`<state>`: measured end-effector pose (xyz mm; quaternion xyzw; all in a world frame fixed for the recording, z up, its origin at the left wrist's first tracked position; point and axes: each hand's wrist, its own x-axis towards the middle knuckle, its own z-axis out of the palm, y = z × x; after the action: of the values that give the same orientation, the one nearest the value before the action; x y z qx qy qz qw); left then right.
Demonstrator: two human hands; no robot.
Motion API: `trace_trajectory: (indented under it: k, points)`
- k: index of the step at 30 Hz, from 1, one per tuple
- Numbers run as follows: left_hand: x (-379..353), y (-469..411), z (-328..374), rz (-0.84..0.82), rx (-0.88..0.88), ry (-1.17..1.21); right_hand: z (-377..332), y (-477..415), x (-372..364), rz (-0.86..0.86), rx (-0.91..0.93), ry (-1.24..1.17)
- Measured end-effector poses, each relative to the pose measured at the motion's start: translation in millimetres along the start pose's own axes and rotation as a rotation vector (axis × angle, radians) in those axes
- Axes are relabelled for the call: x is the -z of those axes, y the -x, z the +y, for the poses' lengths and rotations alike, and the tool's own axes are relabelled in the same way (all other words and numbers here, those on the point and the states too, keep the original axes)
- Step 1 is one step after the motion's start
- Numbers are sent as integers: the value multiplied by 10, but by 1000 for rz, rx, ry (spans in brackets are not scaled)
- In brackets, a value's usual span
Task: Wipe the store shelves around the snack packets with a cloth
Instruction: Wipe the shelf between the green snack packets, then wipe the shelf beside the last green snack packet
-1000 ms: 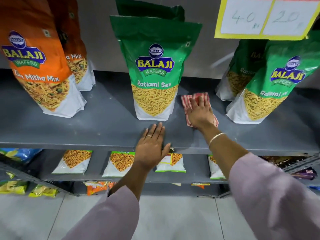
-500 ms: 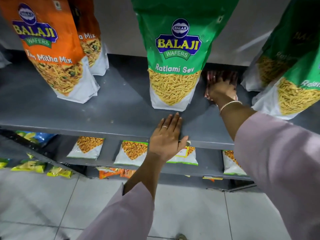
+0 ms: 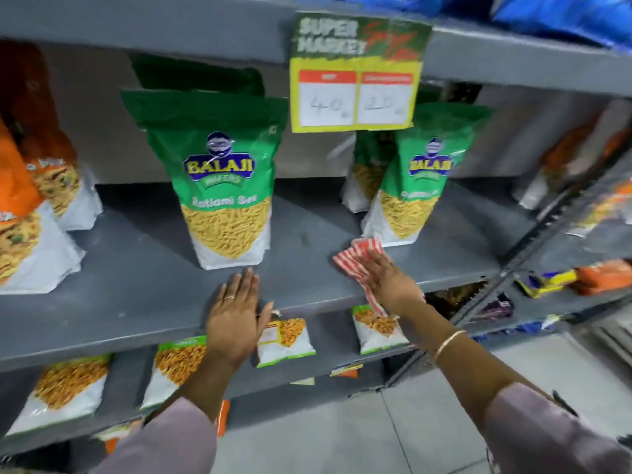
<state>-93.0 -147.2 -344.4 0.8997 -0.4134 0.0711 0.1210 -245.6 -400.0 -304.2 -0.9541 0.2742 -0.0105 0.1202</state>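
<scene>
A grey metal shelf (image 3: 143,289) holds upright snack packets. My right hand (image 3: 390,282) presses a red-and-white striped cloth (image 3: 355,258) flat near the shelf's front edge, between a green Ratlami Sev packet (image 3: 222,186) and a second green packet (image 3: 417,186). One end of the cloth hangs over the edge. My left hand (image 3: 236,313) rests flat, fingers spread, on the shelf's front edge just in front of the middle green packet, holding nothing. Orange mix packets (image 3: 30,227) stand at the left.
A yellow price card (image 3: 355,83) hangs from the shelf above. The lower shelf (image 3: 338,340) carries small white-and-green packets. A slanted rack with mixed packets (image 3: 581,278) adjoins at the right. Tiled floor lies below.
My right hand has drawn the cloth from the back of the shelf forward to its front edge. The view has pulled back and tilted up. My left hand has stayed on the edge.
</scene>
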Motion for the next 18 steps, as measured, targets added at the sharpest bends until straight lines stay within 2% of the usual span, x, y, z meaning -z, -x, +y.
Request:
trace_trajectory:
  k: [3, 7, 10, 14, 16, 18]
  points:
    - [48, -11, 89, -5, 32, -32, -95, 93, 70, -43, -33, 30]
    - [115, -158, 577, 24, -14, -49, -202, 90, 90, -43, 149, -47]
    - [56, -323, 1029, 30, -67, -72, 385, 145, 241, -89, 87, -62]
    - [-156, -498, 1692, -8, -92, -103, 1299, 261, 374, 79, -136, -105]
    - [-304, -580, 2063, -56, -75, -108, 1453, 264, 442, 67, -99, -87]
    - [-428, -663, 2351, -87, -18, -90, 1484, 255, 436, 18, 53, -54]
